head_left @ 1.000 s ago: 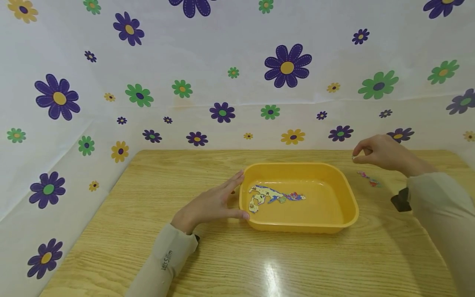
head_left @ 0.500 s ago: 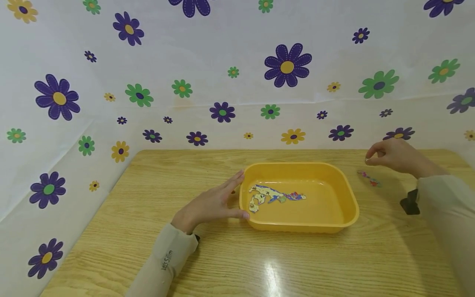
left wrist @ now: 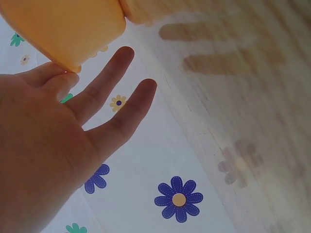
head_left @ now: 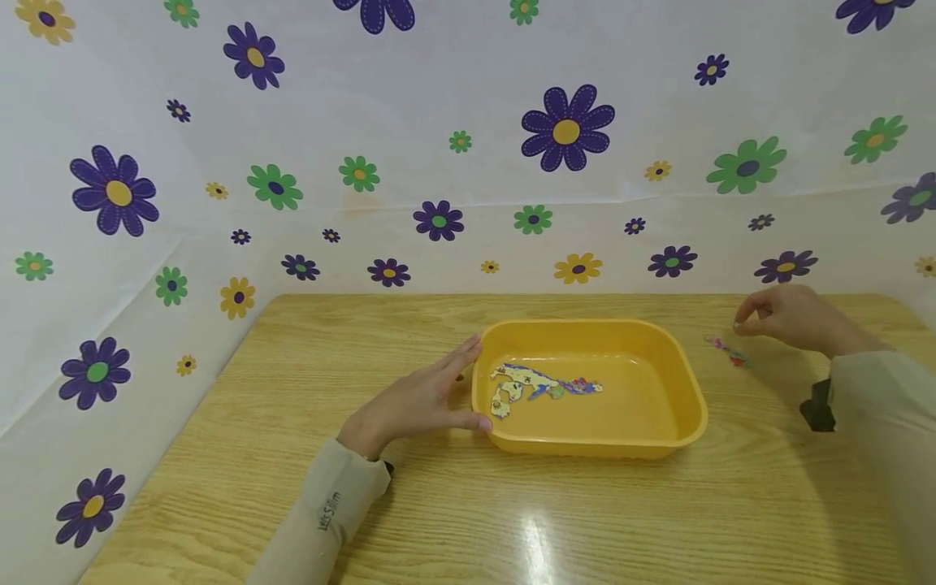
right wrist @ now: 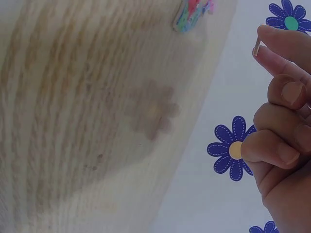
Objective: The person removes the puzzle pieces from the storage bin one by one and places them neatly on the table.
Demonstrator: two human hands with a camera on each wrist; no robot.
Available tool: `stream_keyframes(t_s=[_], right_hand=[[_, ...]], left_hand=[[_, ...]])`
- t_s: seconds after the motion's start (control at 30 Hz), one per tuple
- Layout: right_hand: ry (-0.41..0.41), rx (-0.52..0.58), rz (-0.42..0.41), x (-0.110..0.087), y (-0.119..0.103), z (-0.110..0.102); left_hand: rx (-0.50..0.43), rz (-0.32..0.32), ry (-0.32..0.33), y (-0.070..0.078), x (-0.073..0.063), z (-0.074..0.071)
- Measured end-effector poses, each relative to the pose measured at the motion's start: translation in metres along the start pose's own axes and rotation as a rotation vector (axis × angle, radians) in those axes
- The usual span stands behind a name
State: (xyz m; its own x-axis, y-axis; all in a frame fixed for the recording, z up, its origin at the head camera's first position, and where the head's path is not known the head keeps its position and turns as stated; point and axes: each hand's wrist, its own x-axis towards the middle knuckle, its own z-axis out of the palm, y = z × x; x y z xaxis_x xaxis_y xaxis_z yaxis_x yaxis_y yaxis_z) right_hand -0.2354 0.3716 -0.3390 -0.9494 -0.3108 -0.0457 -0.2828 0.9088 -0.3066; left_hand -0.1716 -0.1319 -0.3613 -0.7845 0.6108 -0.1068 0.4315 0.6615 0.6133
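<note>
My left hand [head_left: 417, 406] rests against the left end of a yellow plastic tub [head_left: 592, 444], fingertips at its far-left rim and thumb at its near-left corner. In the left wrist view, two straight fingers [left wrist: 124, 119] extend clear of the tub wall. Inside the tub, toward the left, lie flat, irregular cut-out pieces [head_left: 530, 379] in cream, blue and red. My right hand [head_left: 793, 317] pinches a small thin piece [right wrist: 257, 46] between thumb and index finger, seen nearly edge-on. Its other fingers are curled. Just left of and below that hand, more small colourful pieces [head_left: 727, 351] lie on the table.
The wood-grain table [head_left: 453, 520] has a glossy surface that reflects light near the front. A white sheet with purple, green and yellow flowers [head_left: 565, 130] rises behind the table and along the left. Dark wrist mounts [head_left: 817, 405] show at both sleeves.
My right hand has moved right and slightly down, away from the tub's far-right corner, still pinching the small piece. The left hand, the tub and the pieces in it stay put.
</note>
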Motion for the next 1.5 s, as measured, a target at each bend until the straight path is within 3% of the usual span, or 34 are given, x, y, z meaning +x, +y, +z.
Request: stream_keyframes(t_s=[0.7,1.1,1.37,1.5], right_hand=[[0.006,-0.021,0.013,-0.003,0.010,0.000],[0.103,0.066,-0.059,-0.006,-0.006,0.001],[0.073,0.154,-0.038,-0.005,-0.019,-0.004],[0.082,0.165,-0.068,-0.003,-0.026,-0.006]], left_hand=[[-0.014,-0.008,-0.005,0.000,0.000,0.000],[-0.003,0.003,0.000,0.000,0.000,0.000],[0.003,0.004,-0.001,0.000,0.001,-0.001],[0.001,0.004,-0.004,-0.001,0.001,0.000]])
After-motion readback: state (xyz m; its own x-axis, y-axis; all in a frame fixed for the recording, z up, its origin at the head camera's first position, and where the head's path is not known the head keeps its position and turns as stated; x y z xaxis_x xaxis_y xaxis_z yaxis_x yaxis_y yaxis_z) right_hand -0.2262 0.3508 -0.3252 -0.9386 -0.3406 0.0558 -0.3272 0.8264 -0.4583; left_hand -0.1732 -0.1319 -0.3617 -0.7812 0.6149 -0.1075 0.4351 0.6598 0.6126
